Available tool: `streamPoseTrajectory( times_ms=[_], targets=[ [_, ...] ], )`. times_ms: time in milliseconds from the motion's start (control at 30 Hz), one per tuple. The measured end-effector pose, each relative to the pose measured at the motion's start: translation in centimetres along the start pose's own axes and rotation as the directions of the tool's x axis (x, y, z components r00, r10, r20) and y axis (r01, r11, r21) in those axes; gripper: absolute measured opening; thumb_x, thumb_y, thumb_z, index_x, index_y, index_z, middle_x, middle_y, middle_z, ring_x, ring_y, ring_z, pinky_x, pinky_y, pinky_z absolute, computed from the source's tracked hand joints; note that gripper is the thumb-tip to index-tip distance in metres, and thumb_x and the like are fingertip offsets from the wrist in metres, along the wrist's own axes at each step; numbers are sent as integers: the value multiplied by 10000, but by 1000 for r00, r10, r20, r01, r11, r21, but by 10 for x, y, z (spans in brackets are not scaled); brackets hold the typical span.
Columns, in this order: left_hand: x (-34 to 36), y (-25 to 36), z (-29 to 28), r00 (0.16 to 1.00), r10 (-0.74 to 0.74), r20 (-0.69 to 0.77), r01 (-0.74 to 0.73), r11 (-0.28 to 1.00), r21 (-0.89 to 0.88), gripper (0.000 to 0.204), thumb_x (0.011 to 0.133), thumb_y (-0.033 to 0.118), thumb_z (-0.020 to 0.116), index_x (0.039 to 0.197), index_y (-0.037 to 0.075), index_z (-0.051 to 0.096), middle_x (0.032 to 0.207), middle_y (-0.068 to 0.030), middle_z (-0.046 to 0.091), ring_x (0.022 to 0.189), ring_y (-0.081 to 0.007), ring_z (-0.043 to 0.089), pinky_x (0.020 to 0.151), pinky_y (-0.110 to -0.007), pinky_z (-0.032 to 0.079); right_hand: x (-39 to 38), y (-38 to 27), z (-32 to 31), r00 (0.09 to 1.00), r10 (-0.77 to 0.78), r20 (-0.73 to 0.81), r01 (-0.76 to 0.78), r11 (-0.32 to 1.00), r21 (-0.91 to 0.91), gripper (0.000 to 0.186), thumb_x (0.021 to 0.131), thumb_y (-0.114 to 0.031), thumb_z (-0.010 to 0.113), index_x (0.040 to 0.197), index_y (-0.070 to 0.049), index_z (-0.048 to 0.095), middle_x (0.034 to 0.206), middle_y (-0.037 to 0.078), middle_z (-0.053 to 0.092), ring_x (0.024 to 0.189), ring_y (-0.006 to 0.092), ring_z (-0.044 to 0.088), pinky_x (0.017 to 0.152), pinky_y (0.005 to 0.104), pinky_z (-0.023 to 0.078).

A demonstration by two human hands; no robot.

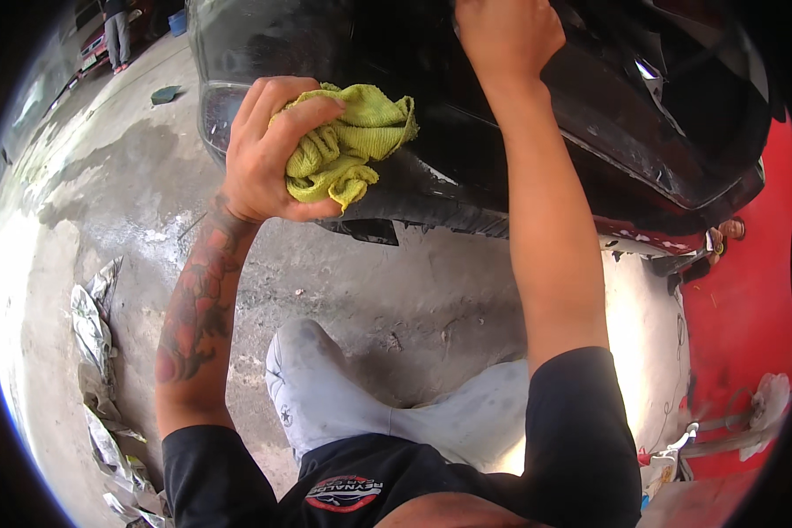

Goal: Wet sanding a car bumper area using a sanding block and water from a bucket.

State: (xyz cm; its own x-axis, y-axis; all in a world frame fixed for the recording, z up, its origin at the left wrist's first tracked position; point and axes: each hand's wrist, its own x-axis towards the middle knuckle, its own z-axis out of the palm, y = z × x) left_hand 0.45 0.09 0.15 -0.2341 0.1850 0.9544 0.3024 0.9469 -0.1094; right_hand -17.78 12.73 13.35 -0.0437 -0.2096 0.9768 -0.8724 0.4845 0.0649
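My left hand (pixel 275 150) grips a crumpled yellow-green cloth (pixel 365 132), its fingers and thumb wrapped round one side. The cloth is in front of the lower part of a black car body (pixel 431 79); whether it touches the panel I cannot tell. Farther up, at the top edge, my right hand (pixel 512 40) is closed against or just over the black panel. Its fingertips are partly cut off by the picture edge, and anything within them is hidden. Beside my left wrist is a clear lamp cover (pixel 224 114) at the car's corner.
Crumpled paper sheeting (pixel 97 343) lies along the concrete floor (pixel 343 282) at left. A dark flat piece (pixel 165 94) rests farther off, near a standing person (pixel 116 35). Another person (pixel 726 238) shows at right by a red wall (pixel 739 317). Scuffed trim (pixel 651 189) edges the car.
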Motion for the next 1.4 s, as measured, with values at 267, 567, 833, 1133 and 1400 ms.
streamPoseTrajectory(
  times_ms=[267,567,833,1133,1400],
  targets=[
    [0,-1,-1,1000,5,-5,-5,1000,-8,692,633,549,805,1115,78,644,1067,-173,620,930,-362,613,797,-439,507,-6,5,1,1000,12,22,-13,999,50,266,814,-257,794,826,-59,618,729,193,681,728,420,668,637,498,501],
    [0,0,-2,1000,9,-11,-9,1000,-11,696,631,534,812,1128,76,643,1069,-173,621,934,-358,618,801,-440,510,-23,25,-1,995,-103,-9,103,989,102,277,818,-248,793,794,-65,586,692,168,657,693,396,657,621,467,477],
    [-1,-2,2,1000,7,-23,-7,1000,-26,707,611,515,831,1135,79,645,1066,-174,625,933,-360,625,804,-438,515,7,5,8,924,-383,-2,383,923,29,197,795,-212,790,846,-86,648,701,117,681,660,335,666,632,437,449],
    [-1,-1,2,999,24,-23,-24,1000,6,711,613,511,836,1149,89,636,1075,-166,627,941,-351,626,805,-442,513,11,1,5,961,-278,-2,278,960,34,211,809,-225,789,851,-60,664,712,184,686,699,372,689,638,445,499],
    [2,-1,4,999,36,-29,-36,999,-1,724,600,504,840,1155,87,634,1087,-161,626,951,-347,622,829,-440,506,14,-1,0,906,-416,76,420,907,-43,152,826,-194,746,847,-60,677,705,159,692,698,331,701,633,436,498]
  ],
)
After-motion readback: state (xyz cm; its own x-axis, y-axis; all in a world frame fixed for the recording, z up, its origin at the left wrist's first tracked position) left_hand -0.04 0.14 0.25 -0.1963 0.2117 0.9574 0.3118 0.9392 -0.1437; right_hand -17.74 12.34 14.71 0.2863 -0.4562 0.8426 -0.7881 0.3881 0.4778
